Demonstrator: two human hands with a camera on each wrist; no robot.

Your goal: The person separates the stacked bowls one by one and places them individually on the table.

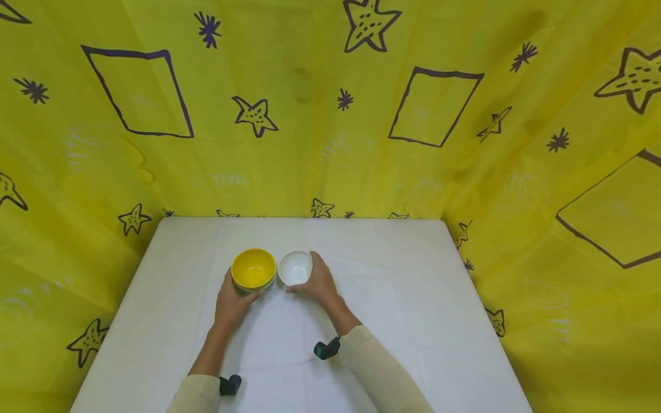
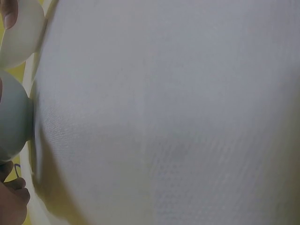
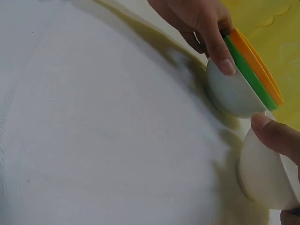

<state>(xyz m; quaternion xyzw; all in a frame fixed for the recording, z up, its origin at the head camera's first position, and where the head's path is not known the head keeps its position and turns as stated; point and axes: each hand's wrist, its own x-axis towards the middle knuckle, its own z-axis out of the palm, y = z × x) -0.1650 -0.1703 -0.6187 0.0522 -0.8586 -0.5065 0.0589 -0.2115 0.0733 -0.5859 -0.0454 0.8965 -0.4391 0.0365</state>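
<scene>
Head view shows my left grip (image 1: 233, 302) curled round the near side of a nested stack of bowls (image 1: 253, 269), yellow on top. My right grip (image 1: 318, 283) is wrapped round a single white bowl (image 1: 295, 267), thumb on its near side and fingers over the far rim. The two stand on the white bench (image 1: 413, 321), just beside each other, the stack to the left of my right grip and the white bowl to the right of my left one.

From the right wrist I see the stack (image 3: 243, 77) edge on: a pale bowl underneath, then a green rim, then an orange-yellow one, with the left thumb (image 3: 220, 49) pressed across their sides. My right thumb (image 3: 276, 133) lies on the white bowl's (image 3: 262, 176) rim.

The left wrist view is mostly bench cloth (image 2: 164, 117); the bowls show only at its left edge.

A yellow patterned sheet (image 1: 330, 115) hangs beyond both grips.
</scene>
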